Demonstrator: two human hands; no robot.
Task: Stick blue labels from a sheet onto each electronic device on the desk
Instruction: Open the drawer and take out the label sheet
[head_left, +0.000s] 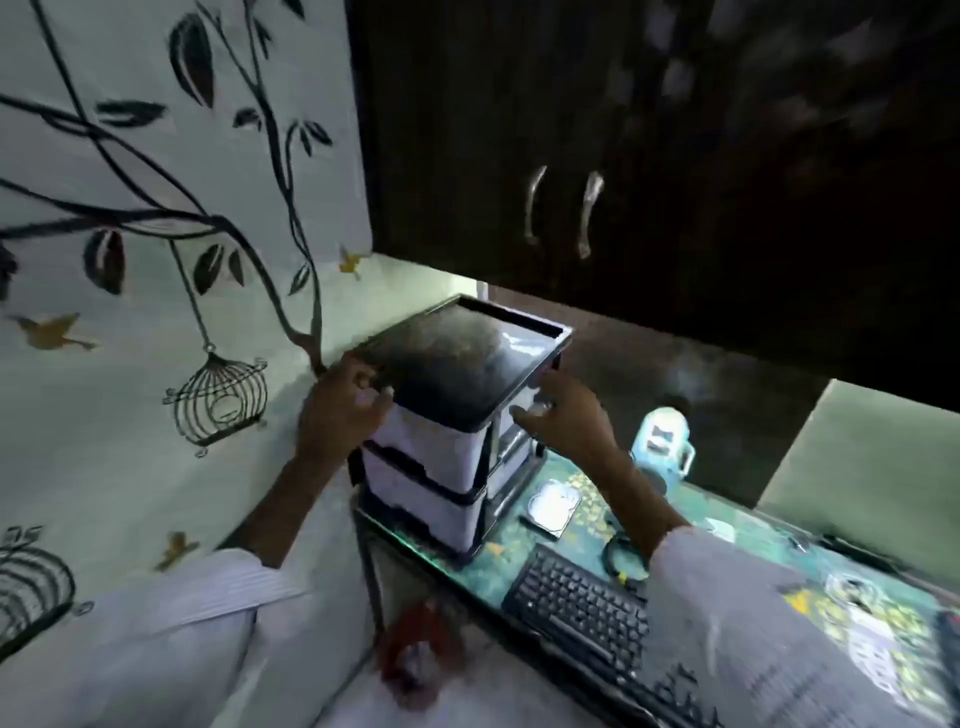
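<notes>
Both hands up at the drawer unit (447, 447), far-left end of the bench (566, 530). Left hand (340, 410) on the unit's left top corner, fingers curled over the black lid edge, grip closed on it. Right hand (569, 415) at the unit's right side, fingers spread wide, holding nothing; contact w/ the frame can't be told, pic's blurry. Devices sit right of the unit: hard drive (553, 506) flat on the bench just beside its base, below the right wrist. Keyboard (582, 613) nearer the camera, right of the unit, partly under the right sleeve. Pale blue mug (665, 447) further right of the unit. No label sheet in either hand.
</notes>
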